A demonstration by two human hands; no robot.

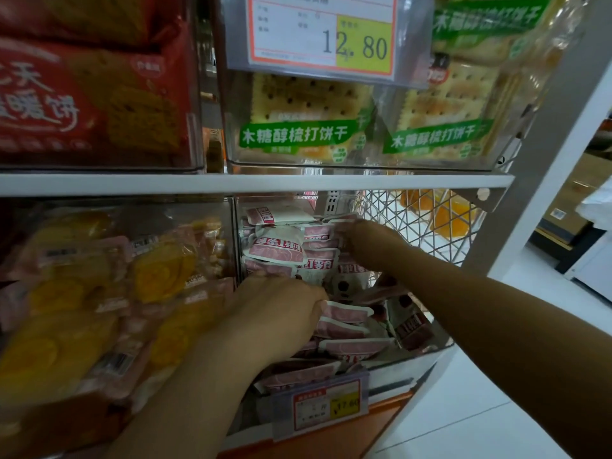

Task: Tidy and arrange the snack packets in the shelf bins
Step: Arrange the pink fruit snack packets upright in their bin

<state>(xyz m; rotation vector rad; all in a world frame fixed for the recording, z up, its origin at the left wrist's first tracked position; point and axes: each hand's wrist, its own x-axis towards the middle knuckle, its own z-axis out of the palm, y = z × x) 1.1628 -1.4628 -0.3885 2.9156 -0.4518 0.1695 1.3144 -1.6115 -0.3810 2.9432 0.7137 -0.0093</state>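
A clear bin (427, 356) on the lower shelf holds several small pink-and-white snack packets (276, 250) piled loosely. My left hand (281, 303) reaches in from the lower left, its fingers curled down into the packets at the front of the pile (344, 313). My right hand (351, 231) reaches deep to the back right of the bin, fingers tucked among the upright packets there (318, 231). Both sets of fingertips are hidden by packets.
A clear bin of yellow-and-pink packets (99, 286) stands to the left. Above the white shelf board (231, 183) are bins of green cracker packs (298, 127) and red biscuit packs (82, 101). A price tag (326, 404) hangs on the bin front. A wire basket (414, 220) is at right.
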